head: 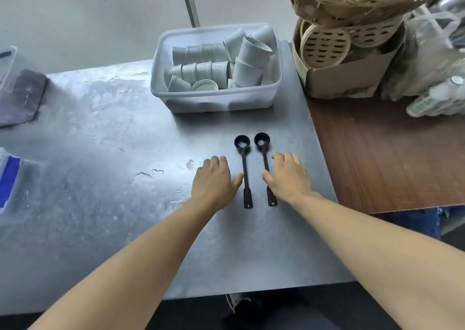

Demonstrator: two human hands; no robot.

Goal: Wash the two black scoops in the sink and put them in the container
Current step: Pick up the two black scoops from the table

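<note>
Since both black scoops look light, stiff and thin just in front of the container, pinch their perforated handles with your left hand and right hand, now flat, spread and empty on the tabletop.

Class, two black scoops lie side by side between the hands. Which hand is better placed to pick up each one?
Left hand for the left scoop: its thumb is at that handle. Right hand for the right scoop: its thumb lies over that handle. Neither is favoured overall.

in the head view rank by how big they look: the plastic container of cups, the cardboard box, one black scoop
1. cardboard box, though partly cropped and covered
2. plastic container, looks close to the box, so that order is unsure
3. black scoop, clearly smallest
</note>
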